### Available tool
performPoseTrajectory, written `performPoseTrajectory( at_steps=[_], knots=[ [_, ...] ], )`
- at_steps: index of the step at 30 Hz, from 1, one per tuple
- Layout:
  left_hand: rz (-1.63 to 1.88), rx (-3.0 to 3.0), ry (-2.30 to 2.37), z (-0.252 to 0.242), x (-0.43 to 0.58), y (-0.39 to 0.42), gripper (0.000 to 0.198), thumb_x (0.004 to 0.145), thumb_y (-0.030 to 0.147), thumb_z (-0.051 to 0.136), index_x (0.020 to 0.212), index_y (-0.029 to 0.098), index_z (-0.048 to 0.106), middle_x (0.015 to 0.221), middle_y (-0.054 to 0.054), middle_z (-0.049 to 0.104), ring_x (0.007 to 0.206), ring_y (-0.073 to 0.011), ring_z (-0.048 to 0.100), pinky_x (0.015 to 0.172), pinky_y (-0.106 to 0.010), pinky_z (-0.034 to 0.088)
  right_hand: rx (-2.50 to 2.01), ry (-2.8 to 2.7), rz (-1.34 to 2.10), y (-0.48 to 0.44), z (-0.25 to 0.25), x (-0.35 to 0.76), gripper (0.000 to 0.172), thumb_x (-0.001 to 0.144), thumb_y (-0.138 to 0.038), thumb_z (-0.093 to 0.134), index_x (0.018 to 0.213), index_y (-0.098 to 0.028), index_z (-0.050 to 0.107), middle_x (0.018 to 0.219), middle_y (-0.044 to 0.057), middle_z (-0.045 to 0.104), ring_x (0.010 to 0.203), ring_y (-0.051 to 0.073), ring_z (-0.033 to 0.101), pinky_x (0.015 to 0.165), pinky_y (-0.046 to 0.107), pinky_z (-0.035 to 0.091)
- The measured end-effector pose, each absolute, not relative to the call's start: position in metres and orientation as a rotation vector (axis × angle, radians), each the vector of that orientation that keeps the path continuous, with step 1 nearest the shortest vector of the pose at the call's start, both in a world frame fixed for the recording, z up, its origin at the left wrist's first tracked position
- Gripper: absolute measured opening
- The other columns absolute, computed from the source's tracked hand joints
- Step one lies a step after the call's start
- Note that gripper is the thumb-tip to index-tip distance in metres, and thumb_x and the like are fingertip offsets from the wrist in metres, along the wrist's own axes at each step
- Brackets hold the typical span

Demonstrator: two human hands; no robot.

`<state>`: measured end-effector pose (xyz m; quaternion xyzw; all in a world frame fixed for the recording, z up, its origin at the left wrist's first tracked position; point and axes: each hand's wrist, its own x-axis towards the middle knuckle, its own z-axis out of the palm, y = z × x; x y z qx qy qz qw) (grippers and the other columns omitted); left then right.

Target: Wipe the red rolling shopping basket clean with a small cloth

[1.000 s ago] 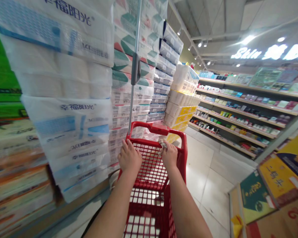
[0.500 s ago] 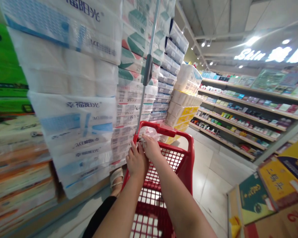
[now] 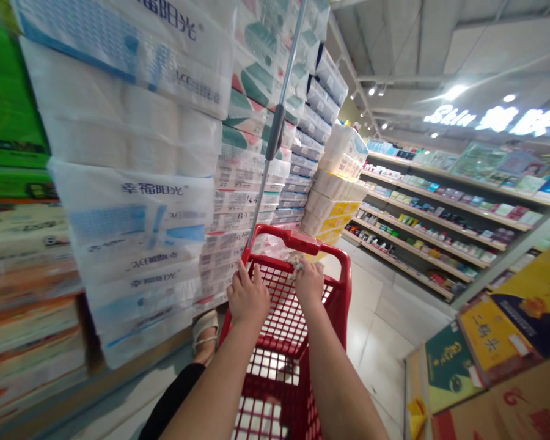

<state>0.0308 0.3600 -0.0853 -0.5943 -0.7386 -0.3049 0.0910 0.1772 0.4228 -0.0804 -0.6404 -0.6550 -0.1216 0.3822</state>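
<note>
The two hands are apart at the far top edge of the mesh panel in a red shopping cart [image 3: 337,311]. The left hand [image 3: 249,299] lies with fingers spread near that edge's left corner; the right hand [image 3: 310,284] is closed around a crumpled pale cloth [image 3: 297,265] toward the right corner. A red handle [image 3: 296,238] arches just beyond them, and a thin metal pole [image 3: 289,64] rises beside the cart's far left corner, a dark grip partway up.

From here I see a foot in a pale shoe [image 3: 206,330] left of the cart. Packs of paper rolls [image 3: 135,238] are piled high along that side, so the left edge has little room. Off the right edge, a lane of pale tiled floor [image 3: 380,318] offers wider space, running between the cart and stacked cartons [image 3: 453,366], then bending before long shelves [image 3: 440,226] of small goods. A lit sign [image 3: 495,119] glows above under the pale ceiling [image 3: 440,36].
</note>
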Motion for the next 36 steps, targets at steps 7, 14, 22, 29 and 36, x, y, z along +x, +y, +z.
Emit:
performPoseTrajectory(
  at_steps=[7, 14, 22, 29, 36],
  knots=[
    [-0.878, -1.788, -2.179, -0.092, 0.023, 0.363, 0.050, 0.087, 0.027, 0.047, 0.136, 0.019, 0.052, 0.155, -0.019, 0.025, 0.125, -0.0367, 0.044, 0.095, -0.049, 0.040, -1.529, -1.806, -0.252, 0.414, -0.091, 0.182, 0.038, 0.089, -0.022, 0.049, 0.126, -0.028, 0.058, 0.133, 0.001, 0.059, 0.120, 0.024, 0.049, 0.097, 0.037, 0.036],
    [-0.867, -1.789, -2.181, -0.097, 0.019, 0.367, 0.047, 0.087, 0.029, 0.047, 0.133, 0.021, 0.054, 0.157, -0.016, 0.023, 0.125, -0.0364, 0.042, 0.094, -0.048, 0.040, -1.687, -1.533, -0.290, 0.404, -0.092, 0.182, 0.035, 0.088, -0.023, 0.049, 0.120, -0.024, 0.062, 0.131, 0.006, 0.060, 0.114, 0.028, 0.048, 0.091, 0.040, 0.037],
    [-0.832, -1.776, -2.158, -0.097, 0.019, 0.366, 0.042, 0.087, 0.029, 0.047, 0.127, 0.021, 0.060, 0.156, -0.019, 0.023, 0.121, -0.0368, 0.045, 0.090, -0.047, 0.040, -1.809, -1.478, -0.326, 0.395, -0.080, 0.197, 0.032, 0.085, -0.019, 0.050, 0.112, -0.023, 0.067, 0.113, 0.007, 0.069, 0.113, 0.030, 0.049, 0.095, 0.046, 0.031],
    [-0.818, -1.777, -2.181, -0.097, 0.019, 0.367, 0.041, 0.087, 0.029, 0.047, 0.124, 0.022, 0.062, 0.156, -0.016, 0.024, 0.121, -0.0363, 0.044, 0.091, -0.046, 0.039, -1.511, -1.692, -0.239, 0.406, -0.089, 0.203, 0.038, 0.083, -0.012, 0.047, 0.116, -0.019, 0.065, 0.125, 0.006, 0.063, 0.115, 0.023, 0.049, 0.101, 0.036, 0.036],
    [-0.803, -1.762, -2.168, -0.098, 0.021, 0.367, 0.042, 0.085, 0.030, 0.049, 0.125, 0.022, 0.061, 0.156, -0.017, 0.024, 0.120, -0.0368, 0.045, 0.091, -0.047, 0.039, -1.483, -1.614, -0.275, 0.412, -0.098, 0.196, 0.038, 0.084, -0.011, 0.046, 0.118, -0.016, 0.064, 0.128, 0.011, 0.060, 0.121, 0.025, 0.046, 0.106, 0.041, 0.034]
  ],
)
